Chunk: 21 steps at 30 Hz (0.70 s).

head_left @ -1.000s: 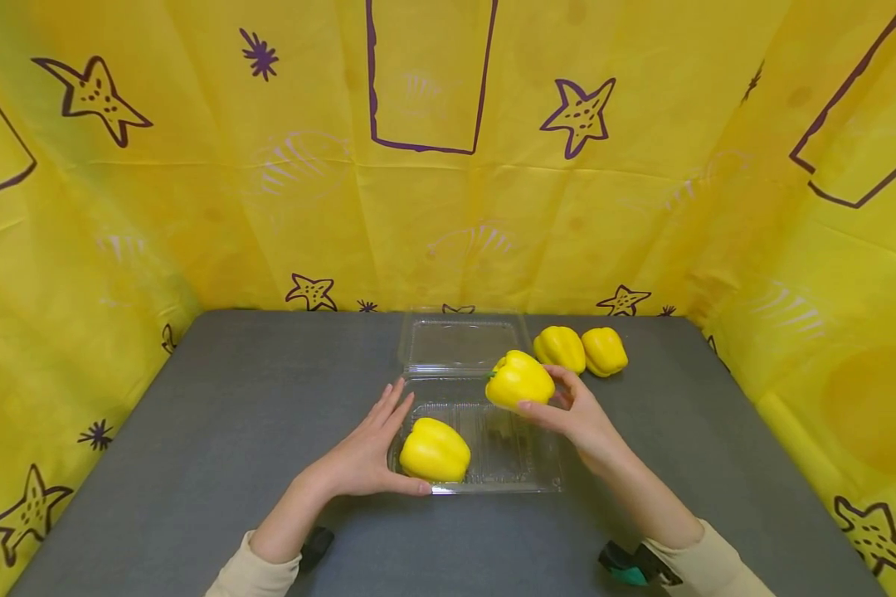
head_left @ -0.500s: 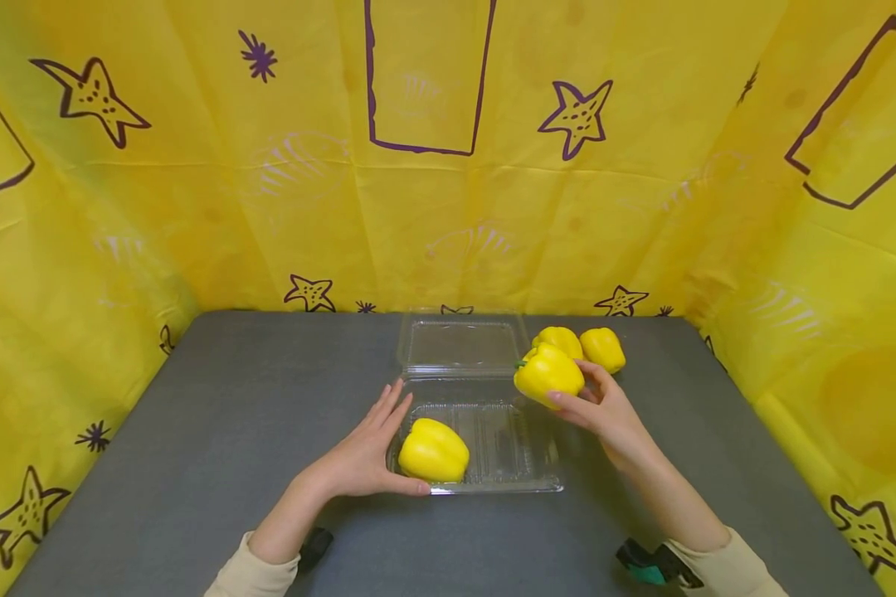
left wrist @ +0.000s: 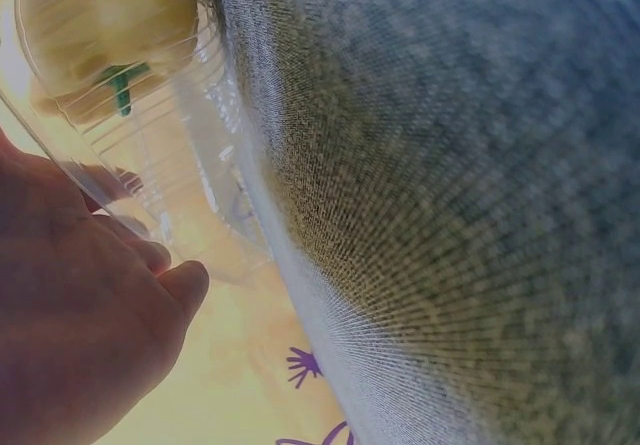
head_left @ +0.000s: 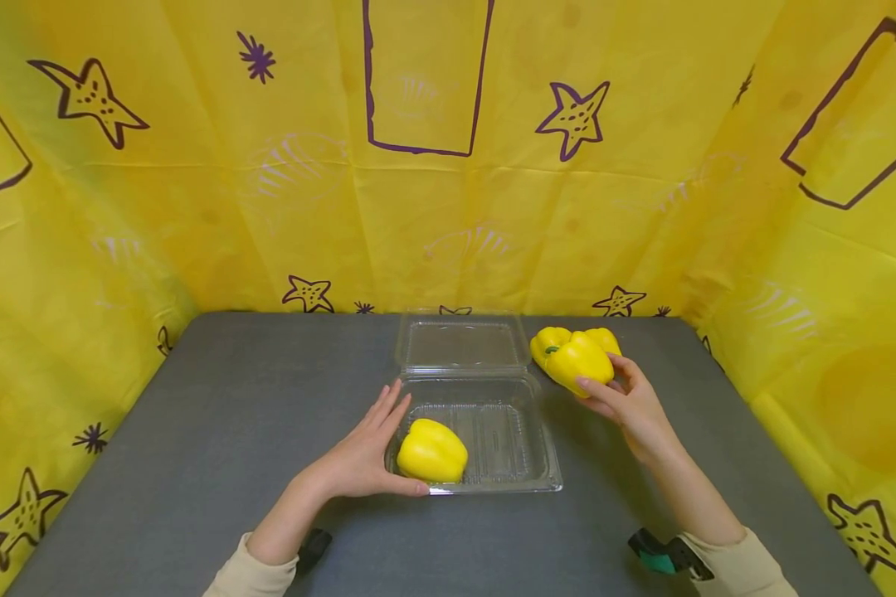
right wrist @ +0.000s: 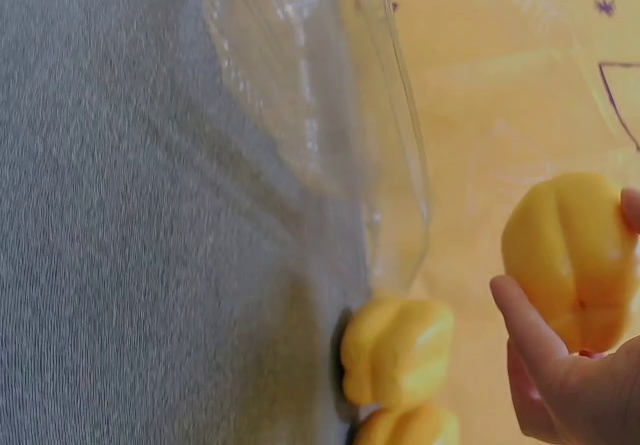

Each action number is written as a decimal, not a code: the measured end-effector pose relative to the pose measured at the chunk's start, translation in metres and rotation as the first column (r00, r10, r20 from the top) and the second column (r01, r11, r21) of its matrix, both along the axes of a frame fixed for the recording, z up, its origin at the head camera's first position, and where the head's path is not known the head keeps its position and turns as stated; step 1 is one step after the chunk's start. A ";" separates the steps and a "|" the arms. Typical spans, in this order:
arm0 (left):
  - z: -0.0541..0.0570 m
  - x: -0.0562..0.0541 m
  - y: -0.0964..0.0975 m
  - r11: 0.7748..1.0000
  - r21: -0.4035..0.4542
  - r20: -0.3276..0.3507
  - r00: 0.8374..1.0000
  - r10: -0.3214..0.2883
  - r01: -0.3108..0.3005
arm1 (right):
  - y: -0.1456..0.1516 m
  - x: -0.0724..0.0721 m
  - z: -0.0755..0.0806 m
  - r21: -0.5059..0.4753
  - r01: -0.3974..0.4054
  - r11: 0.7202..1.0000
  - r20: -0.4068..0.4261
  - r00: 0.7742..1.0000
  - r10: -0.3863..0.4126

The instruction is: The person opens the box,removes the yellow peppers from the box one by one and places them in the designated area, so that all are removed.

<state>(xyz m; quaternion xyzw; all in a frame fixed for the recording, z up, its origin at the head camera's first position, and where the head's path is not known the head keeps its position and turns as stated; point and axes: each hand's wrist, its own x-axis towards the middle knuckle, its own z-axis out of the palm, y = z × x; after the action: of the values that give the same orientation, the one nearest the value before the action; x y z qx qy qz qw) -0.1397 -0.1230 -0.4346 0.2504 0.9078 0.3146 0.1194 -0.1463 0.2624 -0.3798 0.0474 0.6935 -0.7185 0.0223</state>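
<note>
My right hand (head_left: 630, 406) holds a yellow bell pepper (head_left: 581, 363) between thumb and fingers, to the right of a clear plastic clamshell container (head_left: 496, 444). In the right wrist view this held pepper (right wrist: 570, 260) appears raised above the tabletop. A second yellow bell pepper (head_left: 431, 450) lies in the left part of the container. Along the container's left side rests my left hand (head_left: 362, 448), fingers extended and thumb on the front rim. The left wrist view shows the green stem of the pepper (left wrist: 110, 25) through the clear wall.
Two more yellow bell peppers, one nearer the container (head_left: 547, 338) and one farther right (head_left: 608, 337), sit at the back right, partly hidden by the held one. The container's lid (head_left: 463, 344) lies folded back. A yellow patterned cloth (head_left: 269, 224) surrounds the grey table (head_left: 269, 381).
My right hand has carried its pepper rightward from over the container to in front of the two peppers at the back right. The left hand has stayed in place.
</note>
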 end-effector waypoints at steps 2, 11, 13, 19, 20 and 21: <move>0.000 0.000 0.000 1.000 -0.001 0.000 1.000 -0.001 0.001 | 0.004 -0.001 -0.001 -0.008 0.010 1.000 -0.004 1.000 -0.010; 0.000 0.001 0.000 1.000 -0.002 -0.004 1.000 0.000 0.000 | 0.021 -0.008 -0.007 -0.052 0.090 0.995 -0.004 0.996 -0.091; 0.000 0.001 0.000 1.000 -0.003 -0.007 1.000 -0.001 0.001 | 0.025 -0.010 -0.008 -0.057 0.103 0.993 -0.013 0.994 -0.104; 0.000 0.000 0.000 1.000 -0.005 -0.009 1.000 0.002 -0.003 | 0.036 -0.013 -0.008 -0.081 0.153 0.985 -0.012 0.988 -0.155; 0.000 0.000 0.000 1.000 -0.006 -0.007 1.000 0.003 -0.003 | 0.039 -0.013 -0.009 -0.084 0.164 0.983 -0.006 0.986 -0.165; 0.000 0.000 0.000 1.000 -0.007 -0.007 1.000 0.004 -0.004 | 0.041 -0.014 -0.009 -0.083 0.173 0.981 0.000 0.985 -0.174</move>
<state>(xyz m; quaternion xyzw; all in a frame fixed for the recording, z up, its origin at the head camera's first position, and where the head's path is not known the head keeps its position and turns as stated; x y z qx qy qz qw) -0.1398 -0.1227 -0.4347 0.2493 0.9097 0.3109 0.1166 -0.1604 0.3032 -0.3886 0.1040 0.6564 -0.7461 -0.0412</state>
